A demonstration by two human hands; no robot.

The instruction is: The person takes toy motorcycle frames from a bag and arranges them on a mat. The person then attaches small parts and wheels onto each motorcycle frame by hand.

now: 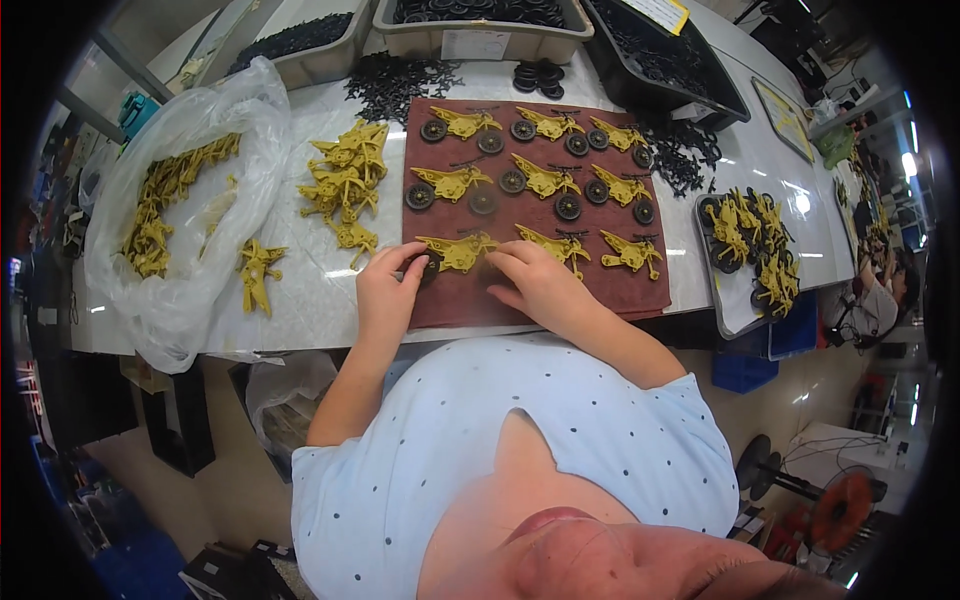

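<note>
In the bottom row on the brown cloth, a yellow toy motorbike body lies between my two hands. My left hand pinches a small black wheel, partly hidden by the fingers, at the body's left end. At its right end, my right hand touches the body with its fingertips, thumb held apart below. To the right lie two more yellow bodies with black handlebars, one partly behind my right hand, the other a wheelless body. Two rows above hold toy motorbikes with black wheels.
Loose yellow bodies are heaped left of the cloth, beside a clear plastic bag with more. Small black parts and a pile of wheels lie behind. Bins line the back. At right, a tray carries finished-looking motorbikes.
</note>
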